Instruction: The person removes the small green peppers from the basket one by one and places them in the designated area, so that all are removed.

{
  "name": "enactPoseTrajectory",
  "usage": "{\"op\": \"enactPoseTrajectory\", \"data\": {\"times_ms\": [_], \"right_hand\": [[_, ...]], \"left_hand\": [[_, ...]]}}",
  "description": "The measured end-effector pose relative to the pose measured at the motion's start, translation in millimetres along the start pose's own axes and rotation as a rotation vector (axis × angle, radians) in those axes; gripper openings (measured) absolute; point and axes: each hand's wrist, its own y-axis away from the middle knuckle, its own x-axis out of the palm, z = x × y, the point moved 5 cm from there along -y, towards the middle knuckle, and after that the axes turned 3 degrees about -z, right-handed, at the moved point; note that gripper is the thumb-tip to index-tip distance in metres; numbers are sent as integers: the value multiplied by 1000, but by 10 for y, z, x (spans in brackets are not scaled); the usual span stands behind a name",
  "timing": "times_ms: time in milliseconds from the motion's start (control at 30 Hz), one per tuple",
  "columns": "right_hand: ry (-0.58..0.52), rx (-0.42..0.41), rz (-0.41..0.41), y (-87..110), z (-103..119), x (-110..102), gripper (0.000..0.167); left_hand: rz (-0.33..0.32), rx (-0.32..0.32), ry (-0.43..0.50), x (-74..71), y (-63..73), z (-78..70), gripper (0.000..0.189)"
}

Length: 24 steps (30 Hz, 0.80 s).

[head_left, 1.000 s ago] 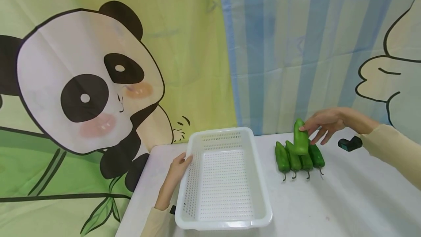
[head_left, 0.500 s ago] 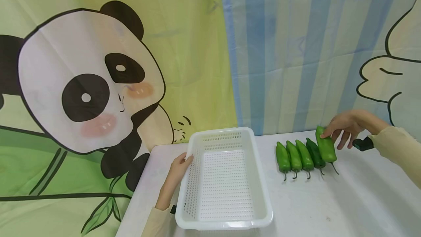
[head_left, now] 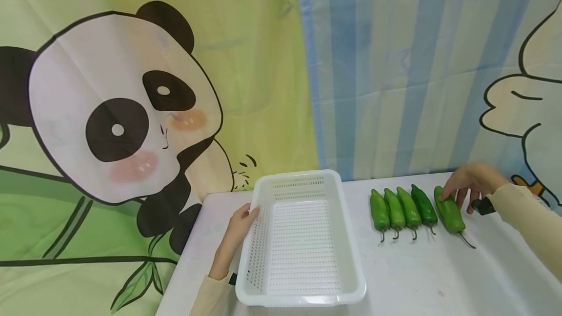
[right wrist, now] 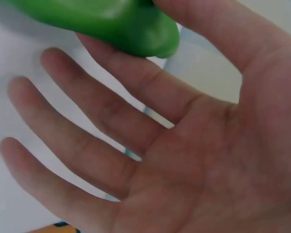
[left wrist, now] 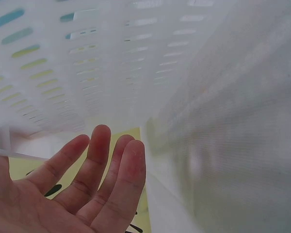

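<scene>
My right hand [head_left: 473, 183] pinches the far end of a green pepper [head_left: 450, 214] between thumb and index finger, its other fingers spread. This pepper lies at or just above the table, stem toward the front. In the right wrist view the pepper [right wrist: 121, 24] crosses the top, between thumb and index finger. Left of it, a darker green pepper [head_left: 424, 206] ends a row of several peppers, stems all facing forward. My left hand [head_left: 239, 226] holds the left rim of a white plastic basket [head_left: 359, 277], thumb over the rim. Fingers [left wrist: 99, 150] show below the slotted wall in the left wrist view.
The basket stands mid-table, with nothing inside. A white cloth covers the table [head_left: 404, 277]. Behind it hang a panda-printed curtain [head_left: 263, 87] and a blue-striped curtain [head_left: 373, 87].
My right hand has carried the pepper rightward from over the row and lowered it to the right, apart from the others. The left hand stays on the basket rim.
</scene>
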Motion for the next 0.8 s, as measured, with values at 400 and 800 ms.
{"op": "enactPoseTrajectory", "data": {"times_ms": [400,800], "right_hand": [[16,17,-91,-200,-89,25,63],[30,1,-187,-208,-170,112,77]], "left_hand": [[-20,-9,8,9,-65,105,41],[-26,26,-7,48,-217,303,58]]}}
